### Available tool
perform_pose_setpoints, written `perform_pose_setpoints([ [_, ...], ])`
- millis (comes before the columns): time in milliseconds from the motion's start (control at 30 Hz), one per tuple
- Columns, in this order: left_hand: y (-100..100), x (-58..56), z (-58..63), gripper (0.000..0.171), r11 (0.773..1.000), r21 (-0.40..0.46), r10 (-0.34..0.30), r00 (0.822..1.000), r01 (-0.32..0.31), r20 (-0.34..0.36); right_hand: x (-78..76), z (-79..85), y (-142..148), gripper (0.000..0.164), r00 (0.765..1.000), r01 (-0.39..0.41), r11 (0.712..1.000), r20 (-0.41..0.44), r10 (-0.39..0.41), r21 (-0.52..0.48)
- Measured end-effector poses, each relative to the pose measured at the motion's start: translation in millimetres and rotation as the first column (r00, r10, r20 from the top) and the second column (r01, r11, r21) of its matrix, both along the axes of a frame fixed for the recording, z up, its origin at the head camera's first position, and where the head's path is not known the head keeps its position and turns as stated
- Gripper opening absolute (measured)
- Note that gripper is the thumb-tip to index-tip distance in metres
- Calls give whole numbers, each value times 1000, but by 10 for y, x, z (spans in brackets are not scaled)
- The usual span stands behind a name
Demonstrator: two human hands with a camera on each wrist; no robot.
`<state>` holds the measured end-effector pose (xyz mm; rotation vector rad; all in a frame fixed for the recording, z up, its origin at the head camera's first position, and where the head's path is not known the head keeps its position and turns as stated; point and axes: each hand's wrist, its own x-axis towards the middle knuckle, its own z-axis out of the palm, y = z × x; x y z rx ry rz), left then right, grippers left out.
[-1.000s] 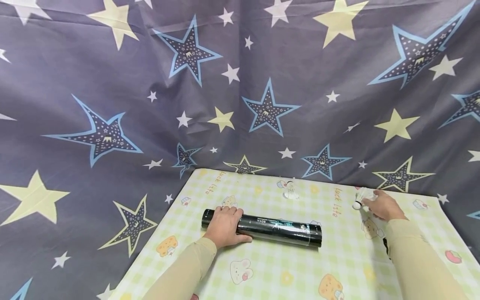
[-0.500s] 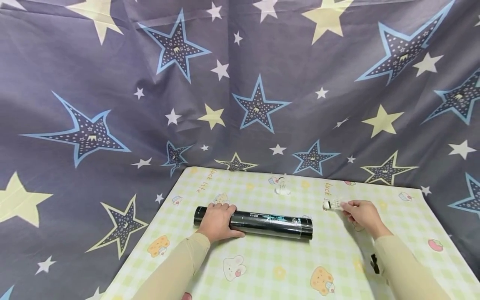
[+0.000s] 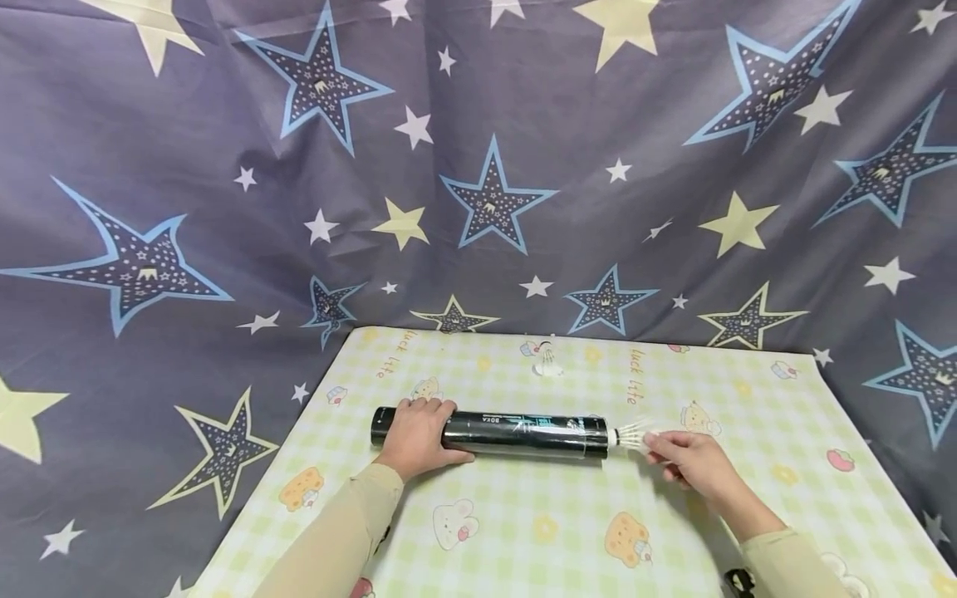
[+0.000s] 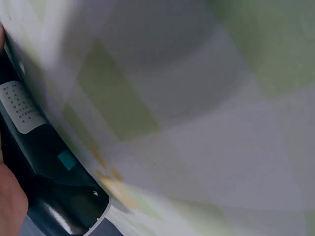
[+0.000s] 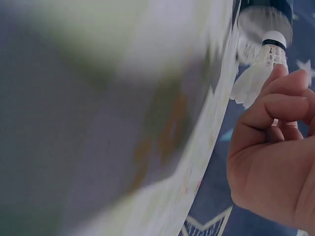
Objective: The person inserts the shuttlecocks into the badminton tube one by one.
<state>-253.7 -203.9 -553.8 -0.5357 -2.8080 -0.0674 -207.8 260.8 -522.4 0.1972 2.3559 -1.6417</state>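
Note:
A black shuttlecock tube (image 3: 523, 433) lies on its side across the table. My left hand (image 3: 417, 436) grips it near its left end, fingers over the top and thumb along the near side. My right hand (image 3: 695, 465) pinches a white shuttlecock (image 3: 630, 436) by its feathered skirt. Its cork points left, right at the tube's right end. From the right wrist, the cork of the shuttlecock (image 5: 274, 39) shows in front of the tube's round open mouth (image 5: 266, 23). The left wrist view shows part of the tube (image 4: 54, 167) with a white label.
Another white shuttlecock (image 3: 548, 363) rests near the table's back edge, behind the tube. A green-and-white checked cloth with cartoon prints covers the table (image 3: 546, 573). A dark star-patterned curtain (image 3: 523, 100) hangs behind it.
My right hand has brought the shuttlecock from the table's back right, leftward and nearer, to the tube's right end. My left hand keeps its grip on the tube. The head view has shifted slightly.

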Motion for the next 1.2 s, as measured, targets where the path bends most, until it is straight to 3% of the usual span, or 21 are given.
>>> perform_pose_setpoints([
  [267,48,63,42,96,1000,26,-14,1000,13,20,19,-24,-361,43,995,-99,980,-12,98,-174],
  [500,48,83,60,96,998,61,2,1000,-1,-26,56,-53,-416,45,983,-179,965,-68,169,-193],
  [633,39,85,59,95,997,82,5,999,-2,-36,85,-62,-475,38,987,-153,973,-83,140,-173],
  [833,53,103,56,95,994,111,20,999,-16,-31,124,-9,-660,45,995,-81,979,-71,69,-185],
  [1067,49,114,36,95,994,109,16,999,-11,-45,105,-25,-708,43,973,-228,943,-74,217,-244],
  [1200,42,113,25,95,995,104,7,998,-1,-56,101,-57,-704,44,968,-251,932,-75,240,-261],
])
